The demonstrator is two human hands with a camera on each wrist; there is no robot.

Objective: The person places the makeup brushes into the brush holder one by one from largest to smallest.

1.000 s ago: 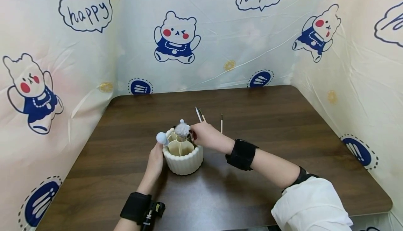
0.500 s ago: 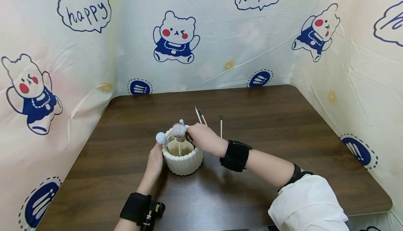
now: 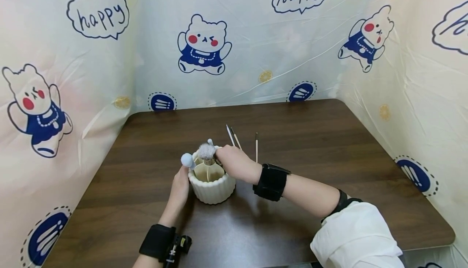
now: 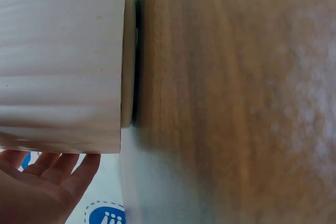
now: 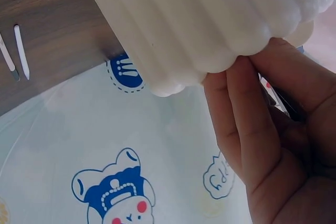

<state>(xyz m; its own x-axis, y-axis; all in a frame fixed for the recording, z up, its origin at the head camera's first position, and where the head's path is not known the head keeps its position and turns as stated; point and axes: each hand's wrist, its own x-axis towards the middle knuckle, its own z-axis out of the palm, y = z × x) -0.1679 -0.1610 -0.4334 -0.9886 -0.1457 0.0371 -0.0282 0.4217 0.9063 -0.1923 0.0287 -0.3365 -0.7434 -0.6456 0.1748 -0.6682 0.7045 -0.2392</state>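
Observation:
A cream, ribbed holder [image 3: 213, 193] with inner compartments stands on the table. A fluffy grey-white brush [image 3: 206, 151] sticks up from it, beside a pale blue ball [image 3: 187, 160] at the left rim. My left hand [image 3: 179, 184] lies along the holder's left side; in the left wrist view its fingers [image 4: 79, 174] extend against the wall. At the far right rim, my right hand [image 3: 238, 163] reaches over beside the brush. In the right wrist view the holder's rim [image 5: 220, 61] hides its fingertips, so I cannot tell what they hold.
Behind my right hand lie a white stick [image 3: 230, 135] and a thin brown-and-cream stick [image 3: 237, 139], with another thin stick [image 3: 256, 147] farther right. The brown wooden table [image 3: 310, 146] is bordered by printed sheeting [image 3: 256, 44] at the back and sides.
My right hand has shifted slightly left and toward me at the rim. The fluffy brush head has tipped a little left. My left hand has stayed against the holder.

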